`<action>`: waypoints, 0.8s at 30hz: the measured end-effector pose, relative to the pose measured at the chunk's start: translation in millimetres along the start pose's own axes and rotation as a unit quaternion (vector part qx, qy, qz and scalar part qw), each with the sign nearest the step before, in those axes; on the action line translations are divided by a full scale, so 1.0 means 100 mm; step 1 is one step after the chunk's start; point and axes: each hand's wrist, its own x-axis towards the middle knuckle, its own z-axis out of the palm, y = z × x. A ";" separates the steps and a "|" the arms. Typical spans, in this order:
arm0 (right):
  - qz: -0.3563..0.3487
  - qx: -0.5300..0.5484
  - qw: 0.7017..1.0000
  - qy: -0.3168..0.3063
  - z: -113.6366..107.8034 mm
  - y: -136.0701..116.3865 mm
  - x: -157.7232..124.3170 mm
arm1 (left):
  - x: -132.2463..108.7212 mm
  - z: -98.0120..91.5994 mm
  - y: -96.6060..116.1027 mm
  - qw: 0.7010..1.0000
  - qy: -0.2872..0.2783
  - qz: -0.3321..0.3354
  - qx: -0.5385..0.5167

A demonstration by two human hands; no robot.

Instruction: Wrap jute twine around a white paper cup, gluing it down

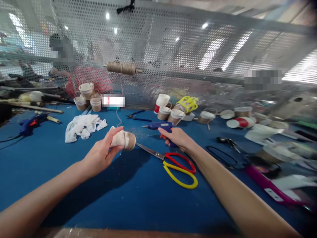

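Observation:
My left hand [101, 153] is closed around a paper cup [123, 139] partly wrapped in brown twine, held on its side above the blue table [123, 195]. A strand of twine runs up from the cup to a twine spool [121, 68] on a rod at the mesh screen. My right hand [177, 137] grips the handle of a blue glue gun [160, 126], whose nozzle points left. Scissors with red and yellow handles [177, 167] lie on the table between my hands, blades toward the cup.
A white crumpled cloth [83, 126] lies at left, with a second blue glue gun [31, 125] beyond it. Twine-wrapped cups [88, 96] and more cups [165, 109] stand near the mesh. Black scissors [229, 142] and clutter fill the right. Another person sits behind the mesh [81, 79].

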 end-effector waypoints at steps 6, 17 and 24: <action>0.031 -0.063 0.997 0.008 0.05 0.08 0.24 | 0.02 -0.06 0.00 1.000 -0.010 0.020 -0.018; -0.120 0.121 0.951 -0.257 0.47 -0.45 -0.31 | -0.08 -0.04 0.09 0.989 -0.082 0.097 -0.081; -0.141 0.372 0.893 -0.212 0.56 -0.50 -0.49 | -0.05 -0.03 0.13 0.978 -0.118 -0.002 -0.172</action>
